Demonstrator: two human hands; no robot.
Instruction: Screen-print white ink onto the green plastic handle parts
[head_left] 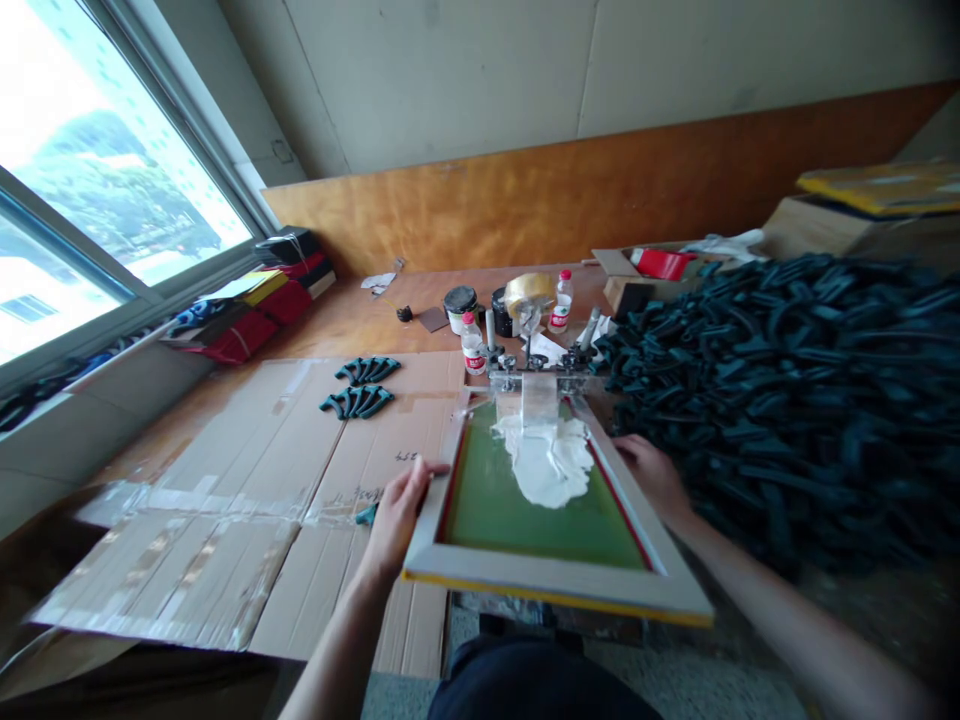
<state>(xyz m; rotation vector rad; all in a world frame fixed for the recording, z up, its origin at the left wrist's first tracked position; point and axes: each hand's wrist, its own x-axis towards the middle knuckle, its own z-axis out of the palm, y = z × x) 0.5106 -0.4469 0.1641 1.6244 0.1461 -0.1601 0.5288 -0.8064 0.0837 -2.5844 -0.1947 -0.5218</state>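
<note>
A screen-printing frame (686, 597) with a green mesh sits in front of me, its near edge raised. White ink (551, 465) is spread over the far half of the mesh, under a clear, tape-covered squeegee (540, 400). My left hand (403, 505) is closed at the frame's left rail, fingertips against it. At the right rail is my right hand (660, 480), its fingers bent and partly hidden by the rail, close to the pile. Beside my left wrist, a dark green curved part (367, 514) lies on the cardboard, partly covered.
A large heap of dark green curved parts (810, 400) fills the right side. Two short rows of such parts (360, 402) lie on the cardboard (225, 470). Behind the metal clamp (581, 355) stand red-capped bottles (473, 345), a black-lidded tub (460, 305) and a tape roll (529, 290).
</note>
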